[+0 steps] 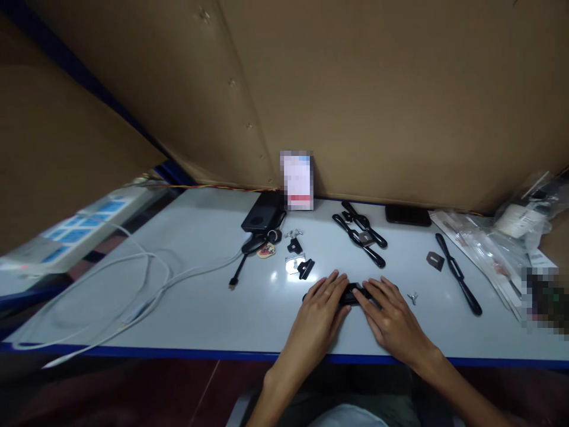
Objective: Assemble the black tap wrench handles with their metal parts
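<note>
Near the table's front edge, my left hand [320, 301] and my right hand [389, 308] are closed over the two handles of a black spokeshave [352, 294]. Its middle shows between my fingers; the handles are mostly covered. To the right of my right hand is a small silver wing-shaped screw [413, 298]. Beyond my left hand lie a black clamp piece [306, 269], a shiny metal blade [293, 264] and another black clamp piece [294, 245]. Several small silver screws [295, 233] are just behind them.
Two more spokeshave bodies [359, 240] lie behind my hands; another spokeshave body [459, 274] and a dark blade [435, 261] lie right. A black power bank [263, 212], white cable [166, 284], power strip [84, 228], phone [408, 215] and plastic packets [482, 255] surround the work area.
</note>
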`<action>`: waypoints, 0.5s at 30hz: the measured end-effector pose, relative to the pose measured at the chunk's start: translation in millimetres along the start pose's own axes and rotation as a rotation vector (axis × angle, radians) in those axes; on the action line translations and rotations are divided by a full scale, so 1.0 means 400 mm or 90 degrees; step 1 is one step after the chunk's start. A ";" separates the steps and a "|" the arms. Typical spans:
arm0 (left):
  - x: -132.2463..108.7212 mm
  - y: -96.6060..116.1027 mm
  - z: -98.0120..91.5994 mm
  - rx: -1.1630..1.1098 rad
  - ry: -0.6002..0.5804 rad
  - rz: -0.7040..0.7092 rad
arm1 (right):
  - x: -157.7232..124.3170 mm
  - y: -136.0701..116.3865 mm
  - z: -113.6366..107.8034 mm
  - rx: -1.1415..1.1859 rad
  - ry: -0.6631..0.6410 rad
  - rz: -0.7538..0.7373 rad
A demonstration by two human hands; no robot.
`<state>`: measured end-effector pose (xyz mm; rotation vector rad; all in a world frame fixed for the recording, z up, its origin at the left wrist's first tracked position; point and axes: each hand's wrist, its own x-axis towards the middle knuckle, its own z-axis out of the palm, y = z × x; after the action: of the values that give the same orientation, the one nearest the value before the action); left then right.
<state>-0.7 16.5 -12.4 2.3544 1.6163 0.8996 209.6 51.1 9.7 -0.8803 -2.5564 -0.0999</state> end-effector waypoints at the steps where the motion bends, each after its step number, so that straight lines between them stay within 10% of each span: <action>1: 0.000 0.003 -0.002 -0.005 0.000 -0.005 | 0.000 0.000 0.000 0.000 -0.002 0.002; 15: -0.001 0.016 -0.026 -0.055 0.008 0.003 | 0.001 0.004 0.001 0.000 -0.008 -0.004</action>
<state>-1.3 11.4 -1.4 2.3001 1.5455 0.9657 210.1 52.7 9.5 -0.8761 -2.5706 -0.0975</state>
